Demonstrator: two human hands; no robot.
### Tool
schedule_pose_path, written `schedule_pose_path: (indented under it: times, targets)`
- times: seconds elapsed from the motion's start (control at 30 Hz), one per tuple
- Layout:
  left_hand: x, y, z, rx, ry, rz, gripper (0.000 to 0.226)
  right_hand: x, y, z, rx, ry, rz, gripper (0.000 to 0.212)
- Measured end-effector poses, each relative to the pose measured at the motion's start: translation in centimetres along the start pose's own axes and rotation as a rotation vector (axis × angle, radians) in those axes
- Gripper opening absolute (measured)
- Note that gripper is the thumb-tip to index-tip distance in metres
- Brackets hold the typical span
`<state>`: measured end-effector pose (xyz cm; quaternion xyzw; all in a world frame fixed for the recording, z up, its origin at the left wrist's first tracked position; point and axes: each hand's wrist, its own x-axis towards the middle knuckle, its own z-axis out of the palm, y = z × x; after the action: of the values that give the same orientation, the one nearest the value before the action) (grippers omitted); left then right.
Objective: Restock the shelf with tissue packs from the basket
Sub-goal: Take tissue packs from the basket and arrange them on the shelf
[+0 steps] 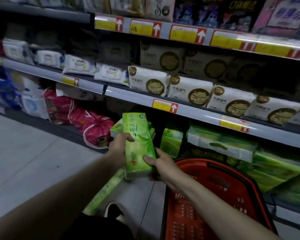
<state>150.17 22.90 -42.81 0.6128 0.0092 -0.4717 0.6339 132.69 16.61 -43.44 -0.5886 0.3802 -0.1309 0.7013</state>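
I hold a long green tissue pack (139,144) upright in front of the bottom shelf (282,203). My left hand (119,148) grips its left side near the middle. My right hand (161,163) grips its lower right edge. A red plastic basket (215,196) stands on the floor below my right arm; its inside looks empty where I can see it. More green tissue packs (171,141) stand on the bottom shelf behind the held one. Another green pack (104,191) lies on the floor under my left forearm.
Pink drawstring bags (93,125) sit at the left of the bottom shelf. White packs with round brown logos (189,90) line the middle shelf above. Flat green bundles (267,170) are stacked on the bottom shelf right of the basket. My shoe (113,212) rests on the grey floor.
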Motion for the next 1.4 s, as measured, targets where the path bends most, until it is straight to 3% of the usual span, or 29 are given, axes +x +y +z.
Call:
schedule_pose_path:
  times: [0.07, 0.13, 0.23, 0.4, 0.53, 0.67, 0.83, 0.93, 1.0, 1.17, 1.33, 1.4]
  targets:
    - [2.3, 1.7, -1.8, 0.143, -0.072, 0.005, 0.080, 1.4, -1.1, 1.6, 0.092, -0.018, 0.026, 0.032]
    - [0.1, 4.5, -2.1, 0.321, -0.040, 0.067, 0.053, 3.1, -1.6, 3.2, 0.146, -0.030, 0.061, 0.025]
    - [-0.1, 5.5, -3.8, 0.480, 0.019, 0.159, 0.032, 5.1, -1.1, 5.6, 0.181, -0.034, 0.066, 0.020]
    - [0.4, 5.1, -5.8, 0.616, -0.015, 0.043, 0.032, 7.8, -0.3, 8.2, 0.223, -0.023, 0.064, 0.026]
    - [2.0, 5.1, -7.7, 0.549, 0.017, -0.012, 0.056, 10.6, -1.3, 9.9, 0.270, -0.027, 0.038, 0.024]
    - [3.6, 5.1, -8.1, 0.415, 0.140, 0.123, 0.046, 13.1, -1.8, 11.7, 0.287, 0.008, 0.023, 0.027]
    - [7.4, 4.3, -8.7, 0.195, 0.291, 0.221, 0.062, 15.3, -1.1, 13.4, 0.425, 0.113, 0.087, 0.041]
    - [7.6, 4.3, -7.7, 0.108, 0.353, 0.222, 0.029, 16.0, -0.5, 13.7, 0.432, 0.167, 0.089, 0.064]
    - [7.8, 3.9, -7.1, 0.075, 0.404, 0.221, 0.022, 15.9, -0.1, 14.0, 0.423, 0.179, 0.086, 0.079]
    - [8.7, 3.1, -4.6, 0.096, 0.510, 0.213, 0.049, 17.3, 1.2, 13.2, 0.443, 0.227, 0.041, 0.092]
    - [9.6, 3.3, -2.3, 0.034, 0.501, 0.237, 0.058, 16.5, 0.6, 12.4, 0.356, 0.172, 0.057, 0.049]
    - [9.4, 3.6, -1.5, 0.016, 0.497, 0.247, 0.051, 16.9, 0.8, 12.1, 0.297, 0.168, 0.060, 0.057]
